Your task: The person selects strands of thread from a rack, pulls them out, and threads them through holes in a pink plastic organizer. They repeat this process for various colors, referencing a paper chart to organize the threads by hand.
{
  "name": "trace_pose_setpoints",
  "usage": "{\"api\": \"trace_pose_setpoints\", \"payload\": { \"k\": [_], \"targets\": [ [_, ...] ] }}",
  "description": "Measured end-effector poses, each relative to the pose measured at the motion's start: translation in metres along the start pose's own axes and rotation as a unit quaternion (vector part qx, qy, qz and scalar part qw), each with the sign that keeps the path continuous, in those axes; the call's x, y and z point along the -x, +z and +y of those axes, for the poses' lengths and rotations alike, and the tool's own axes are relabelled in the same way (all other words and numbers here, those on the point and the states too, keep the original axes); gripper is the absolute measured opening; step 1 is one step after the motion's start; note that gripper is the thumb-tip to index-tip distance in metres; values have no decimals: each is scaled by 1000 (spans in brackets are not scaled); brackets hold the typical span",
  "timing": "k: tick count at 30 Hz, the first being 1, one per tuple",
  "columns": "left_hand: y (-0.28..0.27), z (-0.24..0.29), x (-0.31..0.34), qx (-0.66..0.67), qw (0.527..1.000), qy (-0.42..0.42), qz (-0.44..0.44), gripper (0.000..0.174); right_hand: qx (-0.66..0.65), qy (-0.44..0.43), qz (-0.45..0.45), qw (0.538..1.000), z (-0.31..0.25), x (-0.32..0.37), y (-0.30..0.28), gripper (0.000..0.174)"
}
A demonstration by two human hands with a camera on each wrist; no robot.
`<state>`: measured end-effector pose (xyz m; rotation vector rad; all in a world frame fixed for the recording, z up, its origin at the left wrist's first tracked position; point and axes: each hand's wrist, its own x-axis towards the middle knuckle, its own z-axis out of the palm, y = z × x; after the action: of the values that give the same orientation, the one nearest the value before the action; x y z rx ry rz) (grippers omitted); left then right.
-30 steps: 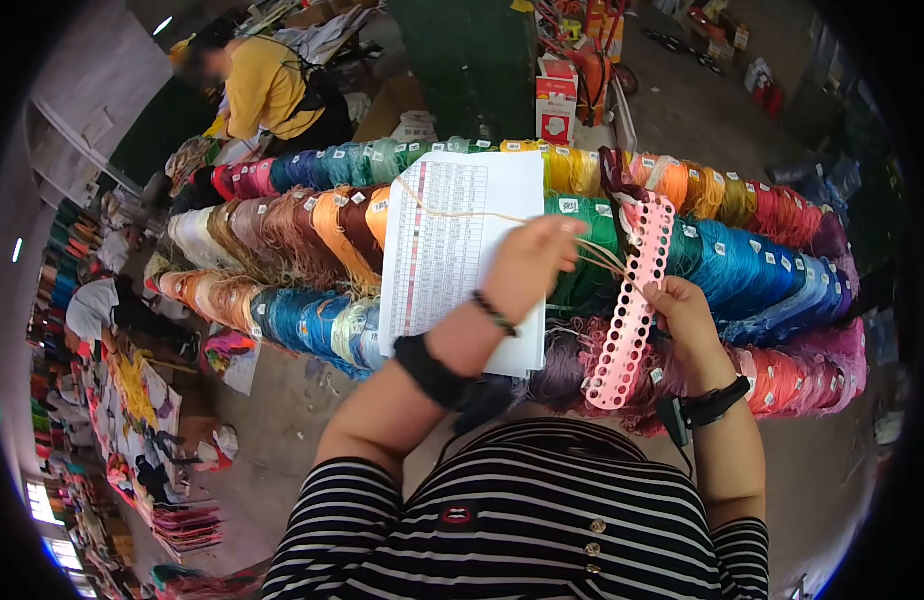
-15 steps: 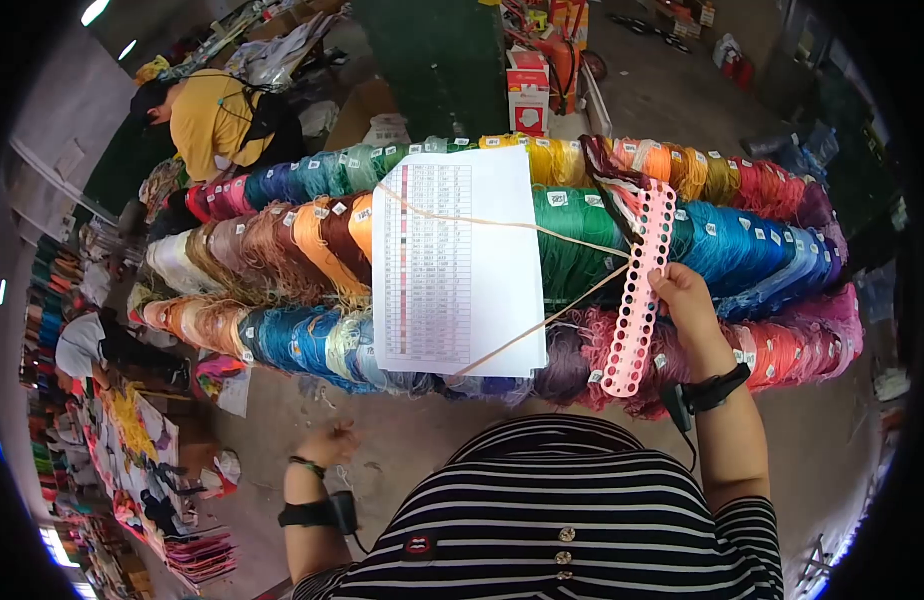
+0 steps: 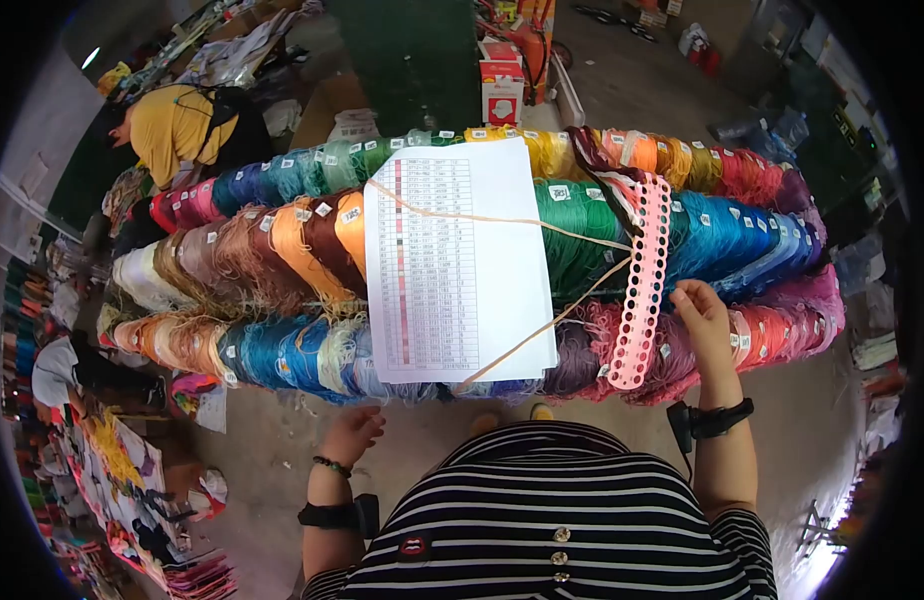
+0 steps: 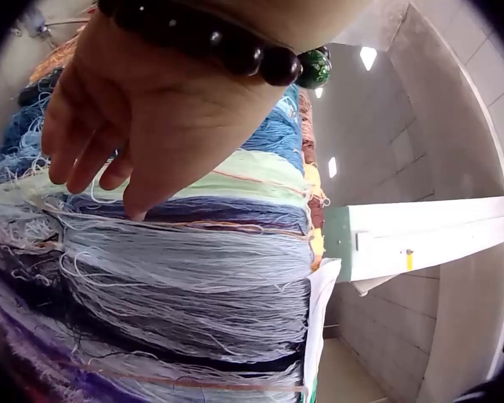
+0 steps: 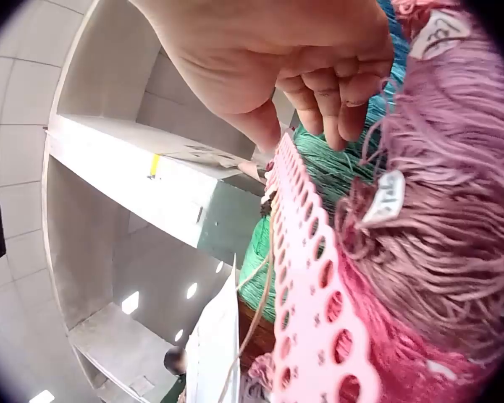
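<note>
A pink thread holder (image 3: 635, 310), a long strip with holes down both edges, lies over the skeins right of centre. Dark maroon and pale strands (image 3: 594, 165) hang at its top end. From the holder a beige thread (image 3: 482, 217) runs in two lengths across a stack of printed sheets (image 3: 512, 265). My right hand (image 3: 704, 315) is just right of the holder, fingers loosely bent, holding nothing; in the right wrist view its thumb is close by the holder's far end. My left hand (image 3: 352, 435) hangs in front of the near skeins, relaxed, with nothing in it.
Three rows of labelled thread skeins (image 3: 307, 330) in many colours stretch from left to right before me. Beyond them a person in yellow (image 3: 177, 135) bends over; another person (image 3: 57, 370) stands at left near piled threads. Red-and-white boxes (image 3: 502, 90) stand at the back.
My left hand let go of the beige thread, came down off the sheets and now hangs near the front row. My right hand released the pink holder and moved slightly right.
</note>
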<state>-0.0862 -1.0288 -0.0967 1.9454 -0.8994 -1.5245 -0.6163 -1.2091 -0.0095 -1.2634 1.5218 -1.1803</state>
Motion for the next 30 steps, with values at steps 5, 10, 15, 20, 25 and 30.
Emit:
{"api": "trace_pose_setpoints", "payload": {
  "k": [5,10,15,20,25,30],
  "targets": [
    [-20,81,33,5,990,104,-100,27,-15,-18,25,999,6,8,11,23],
    [-28,137,13,76,947,308,52,21,-4,-24,29,999,13,7,18,22],
    [-5,159,-42,79,903,395,148,22,54,-21,12,998,-6,17,26,22],
    [1,149,-62,31,904,387,179,21,104,-52,33,993,6,16,20,33],
    [-1,146,-68,-21,916,380,129,26,158,-58,35,985,-9,22,21,38],
    [6,155,-64,-35,916,377,129,35,181,-95,37,978,-12,24,17,37]
  ]
}}
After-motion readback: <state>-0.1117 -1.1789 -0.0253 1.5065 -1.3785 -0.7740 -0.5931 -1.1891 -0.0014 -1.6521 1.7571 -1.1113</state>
